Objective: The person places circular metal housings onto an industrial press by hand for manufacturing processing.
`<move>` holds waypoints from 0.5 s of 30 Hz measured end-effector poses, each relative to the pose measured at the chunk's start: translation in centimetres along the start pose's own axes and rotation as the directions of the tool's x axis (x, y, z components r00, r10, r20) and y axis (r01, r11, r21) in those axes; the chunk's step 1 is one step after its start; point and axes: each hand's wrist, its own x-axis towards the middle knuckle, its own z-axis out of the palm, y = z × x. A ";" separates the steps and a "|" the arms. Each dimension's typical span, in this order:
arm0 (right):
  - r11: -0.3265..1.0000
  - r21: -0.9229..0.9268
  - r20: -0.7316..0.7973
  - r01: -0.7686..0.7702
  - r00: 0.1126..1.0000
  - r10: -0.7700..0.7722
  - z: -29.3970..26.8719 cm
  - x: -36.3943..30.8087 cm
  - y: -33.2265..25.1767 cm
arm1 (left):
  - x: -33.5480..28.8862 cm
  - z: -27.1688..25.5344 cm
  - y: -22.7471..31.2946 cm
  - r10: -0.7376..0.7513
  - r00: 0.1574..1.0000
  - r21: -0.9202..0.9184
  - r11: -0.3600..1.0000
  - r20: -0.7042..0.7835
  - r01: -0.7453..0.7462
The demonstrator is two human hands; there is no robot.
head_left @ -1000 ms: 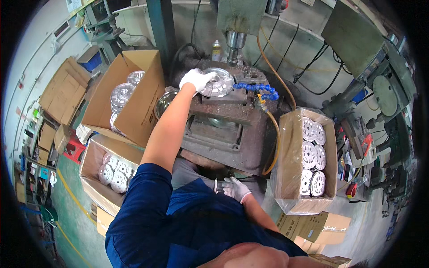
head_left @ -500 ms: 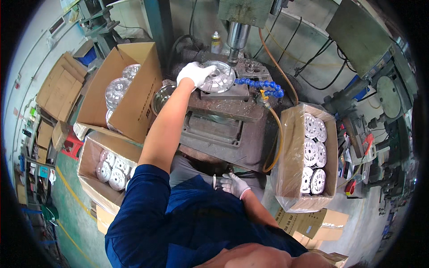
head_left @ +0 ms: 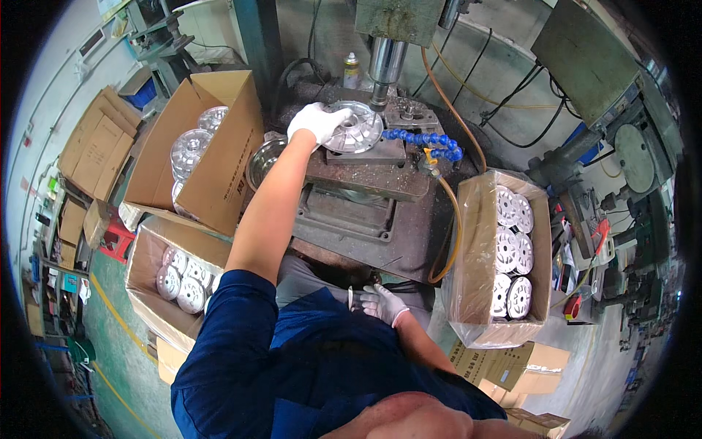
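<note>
A round silver metal wheel-like part (head_left: pixel 355 129) with spoke-like ribs rests on the metal fixture block (head_left: pixel 374 154) under the drill press spindle (head_left: pixel 379 96). My left hand (head_left: pixel 316 123), in a white glove, grips the near left rim of this part, thumb on top and other fingers partly hidden. The spindle tip is close to the part's far right edge; whether it touches I cannot tell. In a white glove too, my right hand (head_left: pixel 382 304) lies on my lap with its fingers stretched out, holding nothing that I can see. A blue segmented coolant hose (head_left: pixel 420 137) points at the part's right side.
Cardboard boxes with similar round metal parts stand at the left (head_left: pixel 223 172), lower left (head_left: pixel 146 282) and right (head_left: pixel 468 293). A metal bowl (head_left: pixel 257 167) sits left of the fixture. A yellow hose (head_left: pixel 456 241) hangs off the table's right side. A spray can (head_left: pixel 352 72) stands behind.
</note>
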 end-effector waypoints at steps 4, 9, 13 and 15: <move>1.000 0.014 -0.009 0.002 1.000 -0.002 -0.2 0.2 0.0 | -0.1 0.0 0.1 0.011 0.999 0.049 0.999 -0.049 -0.009; 1.000 0.005 -0.015 0.007 1.000 -0.007 -1.2 0.7 0.6 | 0.7 0.6 -0.9 0.006 0.999 0.045 0.999 -0.040 -0.004; 0.999 -0.022 -0.002 0.024 1.000 -0.024 -1.2 0.8 0.5 | -0.5 0.0 0.4 0.019 0.997 0.038 0.999 -0.070 -0.017; 0.999 -0.021 -0.019 0.025 0.999 -0.025 -0.8 0.5 0.6 | -0.5 0.1 0.2 0.025 0.997 0.028 0.999 -0.072 -0.023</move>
